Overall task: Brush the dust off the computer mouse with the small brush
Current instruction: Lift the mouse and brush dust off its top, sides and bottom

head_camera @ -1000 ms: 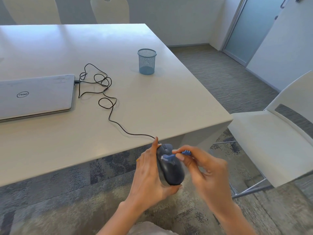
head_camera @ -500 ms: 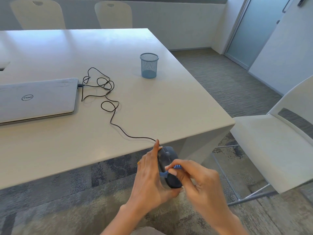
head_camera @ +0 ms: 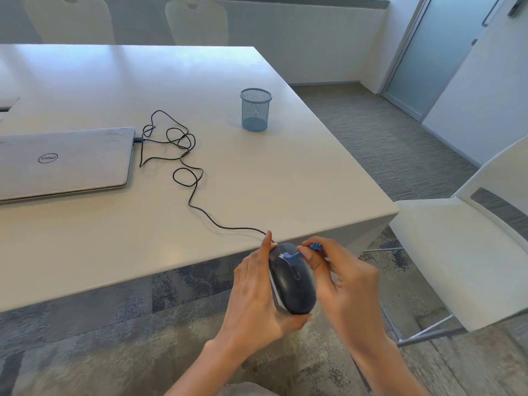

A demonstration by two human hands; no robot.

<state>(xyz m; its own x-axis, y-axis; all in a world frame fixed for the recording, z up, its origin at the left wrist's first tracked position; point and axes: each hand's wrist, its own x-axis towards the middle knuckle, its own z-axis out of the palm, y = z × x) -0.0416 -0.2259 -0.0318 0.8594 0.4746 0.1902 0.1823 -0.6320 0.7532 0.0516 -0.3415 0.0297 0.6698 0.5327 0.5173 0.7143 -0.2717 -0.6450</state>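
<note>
My left hand (head_camera: 257, 298) holds a dark wired computer mouse (head_camera: 294, 284) in the air just below the table's front corner, fingers along its left side and thumb under its rear. My right hand (head_camera: 343, 284) pinches a small blue brush (head_camera: 300, 254) between thumb and fingertips. The brush's pale bristles lie on the front of the mouse, near the buttons. The mouse's black cable (head_camera: 183, 155) runs in loops across the table to the laptop.
A closed silver laptop (head_camera: 63, 161) lies at the table's left. A blue mesh pen cup (head_camera: 255, 109) stands further back on the white table (head_camera: 257, 178). A white chair (head_camera: 463, 247) is at my right; two more stand beyond the table.
The brush has moved from the mouse's middle back up to its front end. My left hand keeps the mouse in the same grip; more of the mouse's body now shows.
</note>
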